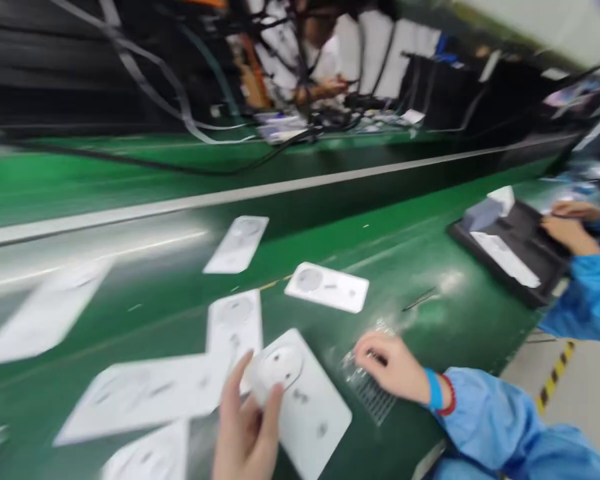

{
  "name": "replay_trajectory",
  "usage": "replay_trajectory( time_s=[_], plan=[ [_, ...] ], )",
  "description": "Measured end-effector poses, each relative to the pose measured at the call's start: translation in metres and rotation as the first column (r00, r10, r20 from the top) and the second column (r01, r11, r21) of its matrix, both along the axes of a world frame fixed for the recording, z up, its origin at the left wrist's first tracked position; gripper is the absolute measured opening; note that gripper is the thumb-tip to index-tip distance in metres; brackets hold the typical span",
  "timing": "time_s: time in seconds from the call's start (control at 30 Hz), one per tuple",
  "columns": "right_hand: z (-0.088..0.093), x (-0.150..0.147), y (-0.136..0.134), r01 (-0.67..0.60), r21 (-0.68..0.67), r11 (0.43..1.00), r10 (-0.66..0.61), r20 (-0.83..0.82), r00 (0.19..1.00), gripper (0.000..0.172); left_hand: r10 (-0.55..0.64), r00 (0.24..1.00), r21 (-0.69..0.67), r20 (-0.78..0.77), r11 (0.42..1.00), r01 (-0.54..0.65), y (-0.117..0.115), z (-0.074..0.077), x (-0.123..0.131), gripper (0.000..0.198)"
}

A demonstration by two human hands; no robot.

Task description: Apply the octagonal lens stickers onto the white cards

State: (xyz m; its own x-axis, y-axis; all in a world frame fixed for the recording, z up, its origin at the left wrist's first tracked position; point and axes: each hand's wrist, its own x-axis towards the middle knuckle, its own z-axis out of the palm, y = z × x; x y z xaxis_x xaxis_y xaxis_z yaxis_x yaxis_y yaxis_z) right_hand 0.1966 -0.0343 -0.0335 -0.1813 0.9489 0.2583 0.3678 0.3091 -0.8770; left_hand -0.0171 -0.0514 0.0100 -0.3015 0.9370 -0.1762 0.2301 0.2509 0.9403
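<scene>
The left hand (245, 427) has its grip closed on a round white socket piece (277, 368) at a white faceplate (315, 427) on the green counter (460, 340) — the right hand (387, 365) lies curled on a clear ridged plastic tray (370, 393), its grip unclear.

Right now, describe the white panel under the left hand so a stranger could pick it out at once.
On the green workbench, several white rectangular panels lie scattered. The white panel closest to the person lies between the left hand and the right hand. Unlike its neighbours, it has a round white dome, held in the left hand, resting at its upper end.
</scene>
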Motion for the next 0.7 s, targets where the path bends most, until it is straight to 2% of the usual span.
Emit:
replay_trajectory(
  time_s=[0.07, 0.17, 0.23, 0.33, 0.43, 0.7],
  plan=[
    [0.011, 0.01, 0.006, -0.001, -0.061, 0.998, -0.004, -0.071, 0.997, 0.014, 0.042, 0.991, -0.075, 0.125, 0.997, -0.033, -0.009, 0.01, -0.005, 0.092],
    [0.038, 0.013, 0.007, 0.02, -0.052, 0.998, -0.024, -0.085, 0.996, 0.011, -0.023, 0.98, -0.127, 0.199, 0.991, 0.049, -0.016, 0.022, 0.008, 0.055],
    [0.059, 0.005, 0.0, 0.023, 0.025, 0.999, -0.022, -0.017, 1.0, 0.009, -0.077, 0.977, -0.116, 0.199, 0.988, 0.102, -0.021, 0.028, 0.022, 0.038],
    [0.08, -0.012, -0.01, 0.019, 0.216, 0.976, -0.037, 0.079, 0.996, 0.01, -0.134, 0.971, -0.051, 0.198, 0.988, 0.147, -0.028, 0.035, 0.04, 0.029],
    [0.082, -0.022, -0.015, 0.015, 0.342, 0.94, -0.059, 0.118, 0.991, 0.012, -0.193, 0.965, 0.021, 0.178, 0.981, 0.192, -0.032, 0.041, 0.049, 0.023],
    [0.073, -0.022, -0.019, 0.046, 0.386, 0.921, -0.089, 0.094, 0.992, 0.016, -0.205, 0.978, 0.171, -0.037, 0.963, 0.209, -0.036, 0.047, 0.055, 0.021]
  ],
)
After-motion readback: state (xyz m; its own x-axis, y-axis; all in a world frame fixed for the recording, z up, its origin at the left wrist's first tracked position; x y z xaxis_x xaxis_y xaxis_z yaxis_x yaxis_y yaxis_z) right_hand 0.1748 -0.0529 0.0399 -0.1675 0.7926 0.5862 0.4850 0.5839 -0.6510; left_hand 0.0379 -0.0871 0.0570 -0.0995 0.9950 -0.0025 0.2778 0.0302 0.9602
